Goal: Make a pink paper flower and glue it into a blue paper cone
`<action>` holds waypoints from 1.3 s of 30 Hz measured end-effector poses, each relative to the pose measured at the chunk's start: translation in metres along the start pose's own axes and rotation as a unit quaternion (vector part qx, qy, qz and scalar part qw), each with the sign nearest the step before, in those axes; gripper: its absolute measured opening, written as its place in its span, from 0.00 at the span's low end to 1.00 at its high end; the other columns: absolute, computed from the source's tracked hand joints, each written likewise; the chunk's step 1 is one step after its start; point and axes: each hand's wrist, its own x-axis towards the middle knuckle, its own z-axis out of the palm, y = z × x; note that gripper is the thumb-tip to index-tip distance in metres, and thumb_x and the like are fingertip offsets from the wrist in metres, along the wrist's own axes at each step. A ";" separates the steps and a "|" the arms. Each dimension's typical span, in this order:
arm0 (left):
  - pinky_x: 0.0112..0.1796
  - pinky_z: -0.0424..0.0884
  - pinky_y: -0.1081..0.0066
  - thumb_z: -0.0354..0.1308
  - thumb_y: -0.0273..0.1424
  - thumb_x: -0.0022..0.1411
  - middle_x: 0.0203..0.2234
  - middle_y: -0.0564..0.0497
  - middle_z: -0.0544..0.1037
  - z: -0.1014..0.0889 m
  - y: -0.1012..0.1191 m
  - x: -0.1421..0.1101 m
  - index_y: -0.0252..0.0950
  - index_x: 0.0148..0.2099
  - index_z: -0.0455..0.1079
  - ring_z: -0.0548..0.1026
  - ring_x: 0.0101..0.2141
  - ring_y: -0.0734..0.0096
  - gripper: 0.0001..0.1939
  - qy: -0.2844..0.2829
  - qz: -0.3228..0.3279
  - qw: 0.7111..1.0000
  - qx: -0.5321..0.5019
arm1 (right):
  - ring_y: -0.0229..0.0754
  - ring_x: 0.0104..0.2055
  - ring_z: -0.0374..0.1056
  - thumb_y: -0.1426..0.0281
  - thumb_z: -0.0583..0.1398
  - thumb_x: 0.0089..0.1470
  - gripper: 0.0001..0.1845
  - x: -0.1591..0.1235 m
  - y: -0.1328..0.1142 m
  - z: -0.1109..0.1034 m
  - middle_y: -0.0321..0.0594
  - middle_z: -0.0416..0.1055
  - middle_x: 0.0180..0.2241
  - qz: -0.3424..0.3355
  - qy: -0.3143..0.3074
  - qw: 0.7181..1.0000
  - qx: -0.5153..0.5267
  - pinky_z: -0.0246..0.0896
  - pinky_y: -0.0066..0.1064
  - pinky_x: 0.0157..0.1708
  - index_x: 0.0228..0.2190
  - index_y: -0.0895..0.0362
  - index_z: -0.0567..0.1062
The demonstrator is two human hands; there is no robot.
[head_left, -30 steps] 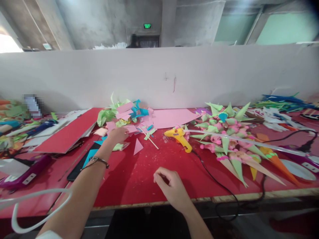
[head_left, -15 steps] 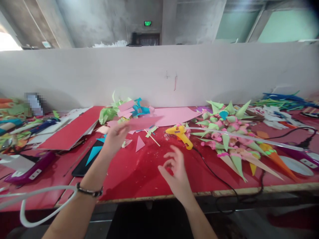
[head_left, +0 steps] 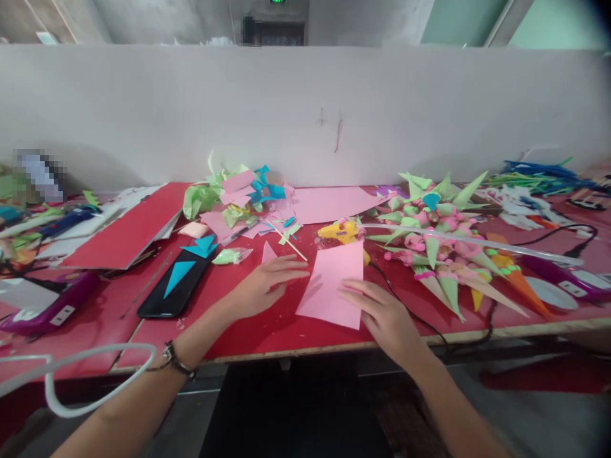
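Note:
A pink sheet of paper is tilted up over the red table near its front edge. My right hand grips it by the right side, fingers across the front and the thumb hidden behind. My left hand is left of the sheet with its fingers stretched out, holding nothing. Just beyond those fingers lie a small pink paper triangle and a thin pale stick. Behind the sheet is a yellow glue gun, its handle mostly covered.
Light green and pink paper cones are heaped at the right. A black phone with blue paper triangles on it lies left. Paper scraps and a large pink sheet sit at the back. A dark cord crosses the table.
My left hand drew a pink sheet from the scraps toward the middle and released it. My right hand moved right and now holds it. The view has tipped down.

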 end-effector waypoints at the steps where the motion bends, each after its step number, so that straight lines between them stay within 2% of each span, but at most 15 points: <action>1: 0.55 0.50 0.61 0.42 0.27 0.60 0.54 0.54 0.61 0.002 -0.001 0.000 0.44 0.56 0.57 0.53 0.56 0.69 0.21 -0.027 0.000 0.999 0.021 | 0.42 0.49 0.62 0.80 0.47 0.50 0.22 -0.002 0.005 -0.002 0.41 0.67 0.45 0.013 -0.027 1.000 0.003 0.58 0.36 0.48 0.44 0.52 0.69; 5: 0.55 0.50 0.61 0.47 0.40 0.58 0.57 0.54 0.55 0.012 -0.002 0.007 0.45 0.60 0.48 0.51 0.57 0.64 0.28 -0.098 -0.013 0.993 0.066 | 0.41 0.48 0.64 0.76 0.48 0.52 0.16 -0.006 0.021 -0.010 0.42 0.69 0.44 0.064 -0.096 0.991 0.066 0.59 0.36 0.47 0.38 0.54 0.71; 8: 0.54 0.50 0.63 0.49 0.46 0.54 0.58 0.52 0.52 0.017 -0.002 0.013 0.44 0.60 0.46 0.52 0.57 0.63 0.33 -0.115 -0.015 0.990 0.080 | 0.41 0.46 0.64 0.76 0.48 0.51 0.13 -0.001 0.027 -0.017 0.42 0.70 0.42 0.089 -0.136 0.981 0.108 0.59 0.35 0.46 0.31 0.55 0.71; 10: 0.54 0.50 0.63 0.49 0.48 0.53 0.58 0.51 0.53 0.019 -0.003 0.016 0.43 0.60 0.47 0.52 0.56 0.63 0.34 -0.118 -0.017 0.989 0.086 | 0.41 0.47 0.63 0.75 0.49 0.51 0.12 0.005 0.029 -0.021 0.42 0.69 0.42 0.082 -0.165 0.976 0.118 0.58 0.35 0.46 0.30 0.55 0.71; 13: 0.54 0.48 0.62 0.48 0.50 0.53 0.58 0.50 0.53 0.021 -0.004 0.016 0.43 0.60 0.48 0.53 0.56 0.61 0.35 -0.114 -0.035 0.989 0.090 | 0.42 0.50 0.59 0.71 0.51 0.52 0.11 0.013 0.032 -0.027 0.41 0.66 0.45 0.065 -0.205 0.972 0.092 0.54 0.37 0.48 0.30 0.53 0.73; 18: 0.54 0.47 0.61 0.47 0.52 0.51 0.58 0.49 0.52 0.026 -0.004 0.014 0.42 0.60 0.48 0.51 0.57 0.60 0.37 -0.118 -0.058 0.987 0.090 | 0.48 0.57 0.47 0.65 0.54 0.52 0.10 0.025 0.040 -0.033 0.37 0.53 0.55 0.034 -0.216 0.976 0.017 0.42 0.44 0.54 0.30 0.50 0.76; 20: 0.54 0.46 0.60 0.47 0.53 0.51 0.59 0.49 0.51 0.028 -0.005 0.013 0.43 0.60 0.47 0.50 0.57 0.59 0.37 -0.118 -0.063 0.987 0.092 | 0.48 0.54 0.51 0.64 0.54 0.52 0.10 0.033 0.042 -0.033 0.38 0.56 0.53 0.021 -0.247 0.968 0.024 0.44 0.43 0.53 0.29 0.50 0.76; 23: 0.54 0.45 0.59 0.47 0.52 0.51 0.59 0.47 0.51 0.031 -0.005 0.013 0.41 0.60 0.47 0.50 0.57 0.58 0.38 -0.116 -0.072 0.986 0.099 | 0.43 0.43 0.62 0.64 0.53 0.52 0.11 0.046 0.042 -0.026 0.40 0.67 0.40 0.009 -0.289 0.954 0.072 0.53 0.36 0.46 0.28 0.53 0.75; 25: 0.54 0.45 0.58 0.47 0.52 0.51 0.58 0.45 0.51 0.032 -0.004 0.013 0.40 0.60 0.47 0.51 0.57 0.58 0.39 -0.111 -0.081 0.985 0.102 | 0.39 0.34 0.63 0.66 0.52 0.53 0.13 0.054 0.041 -0.018 0.39 0.67 0.31 0.015 -0.283 0.954 0.093 0.57 0.31 0.37 0.26 0.56 0.73; 28: 0.54 0.46 0.59 0.48 0.52 0.50 0.58 0.45 0.52 0.032 -0.003 0.012 0.39 0.60 0.46 0.52 0.56 0.57 0.39 -0.105 -0.089 0.986 0.098 | 0.37 0.28 0.61 0.66 0.52 0.52 0.13 0.062 0.038 -0.006 0.37 0.65 0.24 0.015 -0.269 0.960 0.076 0.55 0.28 0.30 0.22 0.57 0.72; 34: 0.54 0.48 0.59 0.44 0.51 0.54 0.57 0.44 0.54 0.033 -0.003 0.012 0.36 0.60 0.45 0.52 0.56 0.58 0.37 -0.098 -0.110 0.985 0.091 | 0.36 0.27 0.60 0.66 0.51 0.53 0.14 0.065 0.037 0.012 0.35 0.65 0.22 0.010 -0.225 0.974 0.026 0.51 0.26 0.27 0.21 0.58 0.69; 39: 0.53 0.49 0.60 0.42 0.53 0.53 0.57 0.45 0.56 0.039 -0.002 0.013 0.37 0.59 0.47 0.54 0.55 0.59 0.37 -0.059 -0.111 0.987 0.104 | 0.37 0.28 0.62 0.68 0.51 0.54 0.13 0.061 0.038 0.024 0.37 0.68 0.24 0.020 -0.168 0.986 -0.015 0.52 0.27 0.29 0.23 0.57 0.70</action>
